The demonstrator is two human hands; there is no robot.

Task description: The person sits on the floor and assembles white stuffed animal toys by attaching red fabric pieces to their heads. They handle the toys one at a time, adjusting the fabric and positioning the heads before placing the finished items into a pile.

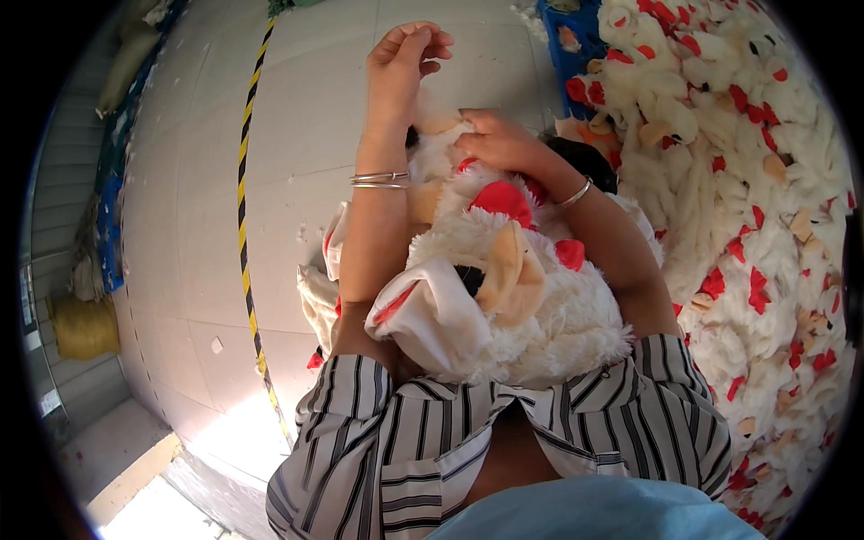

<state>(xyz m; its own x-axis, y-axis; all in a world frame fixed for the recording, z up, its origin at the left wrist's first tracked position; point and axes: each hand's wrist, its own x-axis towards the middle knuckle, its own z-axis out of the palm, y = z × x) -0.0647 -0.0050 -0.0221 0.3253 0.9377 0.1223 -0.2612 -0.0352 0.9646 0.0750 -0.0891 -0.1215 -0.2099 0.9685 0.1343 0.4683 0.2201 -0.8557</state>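
My left hand (pixel 401 58) is raised at the far side, above the floor, with its fingers curled and pinched together. Whatever they hold, if anything, is too small to make out. Nearer to me, my right hand (pixel 506 142) grips the far end of a white plush piece (pixel 441 144) with a beige patch. White shaggy plush toy skins (pixel 576 310) are heaped on my lap between my forearms. On the heap show a red fabric piece (pixel 504 200), a beige ear-like flap (pixel 513 274) and a smooth white flap with a red lining (pixel 436 310).
To the right lies a large pile of white plush pieces (pixel 693 180) with red and beige parts. A blue crate edge (pixel 576 54) stands at its far left. Black-and-yellow tape (pixel 243 180) runs along the tiled floor (pixel 306 90). A yellow sack (pixel 83 327) sits at the left.
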